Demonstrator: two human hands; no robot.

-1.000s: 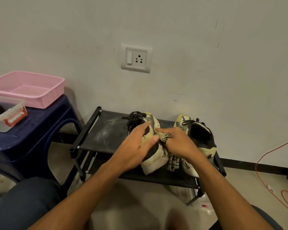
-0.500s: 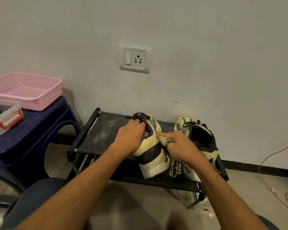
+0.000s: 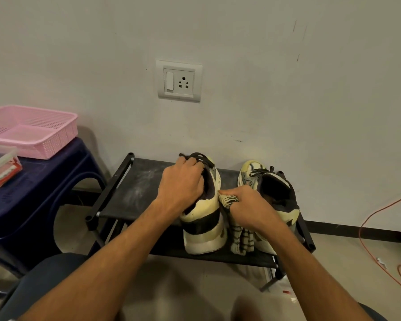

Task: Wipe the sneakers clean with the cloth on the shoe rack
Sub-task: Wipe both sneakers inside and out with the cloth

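No writing, brand, number or sign can be read anywhere. The left sneaker [image 3: 204,218] and the right sneaker [image 3: 276,188] show only pale and dark panels. The socket plate [image 3: 179,81] is unmarked. Pale marks on the clip-lid container [image 3: 2,167] are too blurred to read.

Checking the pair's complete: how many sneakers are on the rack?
2. The left sneaker, gripped by the left hand; the right sneaker beside it, behind the right hand holding the cloth.
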